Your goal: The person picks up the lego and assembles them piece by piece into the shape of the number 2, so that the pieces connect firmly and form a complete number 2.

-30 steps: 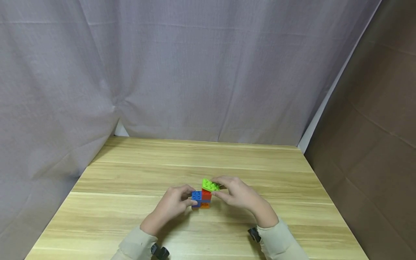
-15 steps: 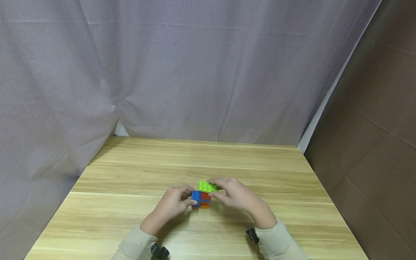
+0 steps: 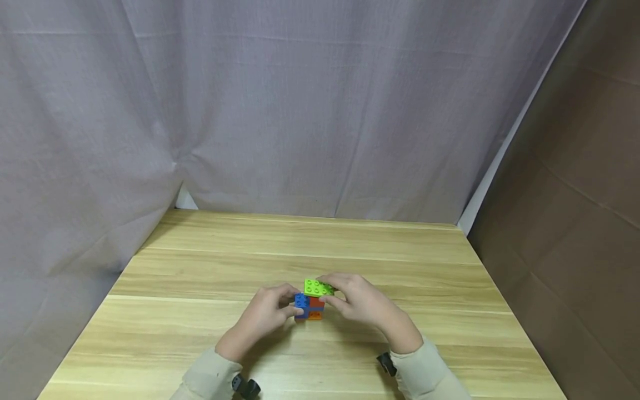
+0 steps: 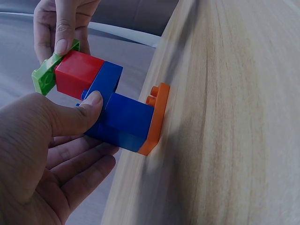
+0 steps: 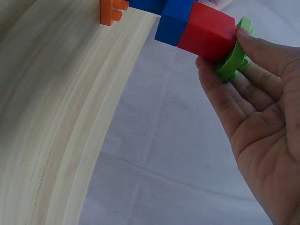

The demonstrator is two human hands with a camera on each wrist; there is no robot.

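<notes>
A small stack of toy building bricks stands on the table between my hands. At its foot lies a flat orange brick (image 4: 159,115), with a blue brick (image 4: 127,115) on it. A second, thinner blue piece (image 4: 111,77) sits above and bears a red brick (image 4: 77,70). My left hand (image 3: 267,312) pinches the blue part of the stack between thumb and fingers. My right hand (image 3: 361,300) grips a flat lime-green brick (image 3: 315,288) by its right end, over the red brick. In the right wrist view this green brick lies against the red brick's studded side.
The wood-grain table (image 3: 240,244) stretches out around the hands. A grey cloth (image 3: 300,111) hangs behind it, and a brown cloth (image 3: 575,233) flanks the right edge. Each wrist wears a small black device (image 3: 246,387).
My right hand has moved slightly left with the green brick, which now lies flatter and better lined up over the red brick. The left hand has stayed in place on the stack.
</notes>
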